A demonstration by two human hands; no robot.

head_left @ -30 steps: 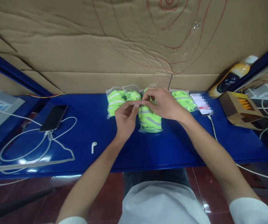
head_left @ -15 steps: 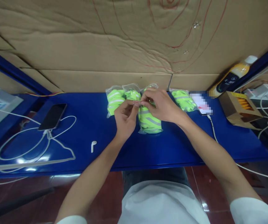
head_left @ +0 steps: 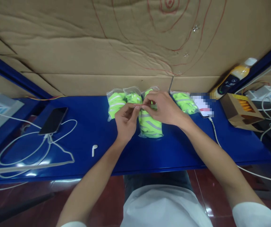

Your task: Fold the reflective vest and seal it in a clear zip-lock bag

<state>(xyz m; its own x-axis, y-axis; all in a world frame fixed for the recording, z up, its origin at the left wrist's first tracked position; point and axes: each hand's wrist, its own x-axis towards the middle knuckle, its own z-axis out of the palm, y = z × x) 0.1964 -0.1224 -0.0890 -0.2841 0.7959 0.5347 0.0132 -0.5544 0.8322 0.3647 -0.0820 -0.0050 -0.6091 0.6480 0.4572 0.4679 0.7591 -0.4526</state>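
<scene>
My left hand and my right hand meet over a clear plastic bag of neon-green fabric with grey stripes on the blue table. Both hands pinch the bag's top edge, where a thin red strip runs between the fingertips. Two more filled bags lie just behind my left hand, and another bag lies to the right of my right hand.
A black phone with looping white cables lies at the left, and a white earbud near the front. A second phone, a yellow bottle and an open brown box sit at the right. Cardboard backs the table.
Both hands keep pinching the bag's top edge; the fingers have shifted only slightly along it. The view has tipped a little.
</scene>
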